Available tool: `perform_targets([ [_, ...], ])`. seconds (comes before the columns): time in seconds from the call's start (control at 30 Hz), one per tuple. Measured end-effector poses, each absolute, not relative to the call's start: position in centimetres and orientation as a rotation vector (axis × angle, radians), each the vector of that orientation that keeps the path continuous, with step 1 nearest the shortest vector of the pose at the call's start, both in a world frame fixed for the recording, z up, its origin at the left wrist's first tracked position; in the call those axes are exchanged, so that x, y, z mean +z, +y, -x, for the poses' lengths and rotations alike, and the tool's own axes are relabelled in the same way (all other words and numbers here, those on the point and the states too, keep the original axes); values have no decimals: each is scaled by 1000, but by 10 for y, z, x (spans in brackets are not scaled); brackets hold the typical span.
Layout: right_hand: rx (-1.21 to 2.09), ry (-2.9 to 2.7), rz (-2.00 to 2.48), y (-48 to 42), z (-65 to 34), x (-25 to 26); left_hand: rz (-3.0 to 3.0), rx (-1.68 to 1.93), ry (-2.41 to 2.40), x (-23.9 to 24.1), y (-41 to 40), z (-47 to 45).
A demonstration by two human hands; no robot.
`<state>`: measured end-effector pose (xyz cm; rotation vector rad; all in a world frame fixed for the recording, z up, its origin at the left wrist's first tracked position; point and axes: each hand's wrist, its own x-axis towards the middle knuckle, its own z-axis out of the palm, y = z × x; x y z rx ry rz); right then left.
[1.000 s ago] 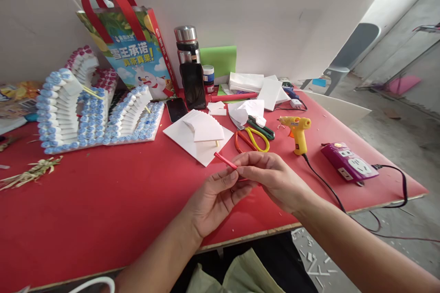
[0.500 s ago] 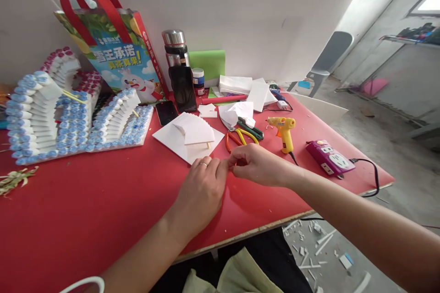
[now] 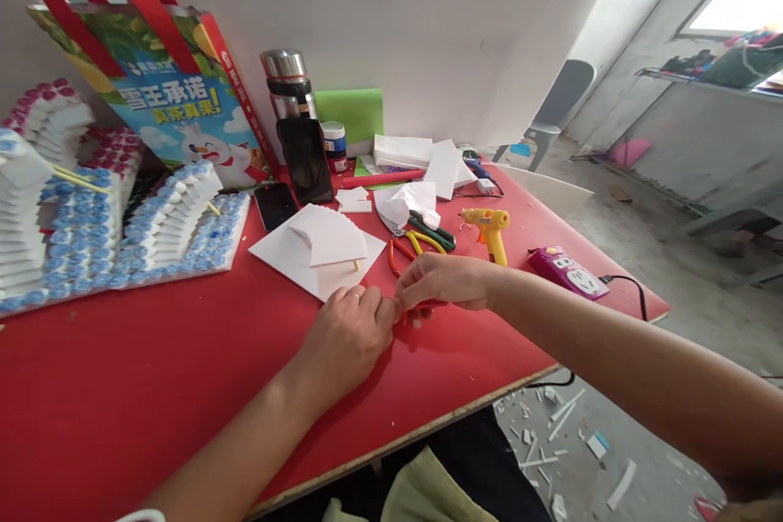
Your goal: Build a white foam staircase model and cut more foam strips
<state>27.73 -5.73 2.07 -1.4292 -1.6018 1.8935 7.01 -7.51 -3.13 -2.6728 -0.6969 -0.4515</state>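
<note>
Just above the red tabletop (image 3: 183,375), my left hand (image 3: 351,334) and my right hand (image 3: 437,281) meet at their fingertips. The left hand is closed, knuckles up, with a ring on one finger. My right hand pinches against it, thumb and fingers together. What they hold is hidden; a small reddish bit shows under the right fingers, but I cannot tell it from the table. Beyond the left hand lies a white board (image 3: 278,251) carrying a fanned stack of white pieces (image 3: 339,238). Pliers with red and yellow handles (image 3: 422,241) rest beyond the right hand.
A yellow glue gun (image 3: 493,232) and a purple power strip (image 3: 566,269) are at right. White models with blue tips (image 3: 177,216) stand left. Behind are a printed bag (image 3: 183,106), a steel flask (image 3: 286,86), a phone (image 3: 306,159) and crumpled paper (image 3: 413,202). Scraps litter the floor.
The view has swung right, so the table things sit further left. My hands remain together; the right hand has turned, its fingers now pointing more downward.
</note>
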Motion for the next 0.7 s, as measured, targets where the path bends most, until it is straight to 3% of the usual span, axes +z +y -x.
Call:
perform_targets([
  [0.07,1678,-1700,1526,-54,-286,23,2715,-478,-719,-34,-75,-67],
  [0.2,510,-2048,1981,-45,-302,21,2746,-504,-762,-38,-77,-65],
  [0.3,58,-2329,2044,-42,-303,13,2690,-536,-771,-38,-77,-64],
  [0.57,24,-2449,2136,-32,-276,-6,2608,-568,-730,-36,-77,-64],
  [0.7,249,-2354,2299,-27,-275,2,2757,-631,-882,-40,-74,-63],
])
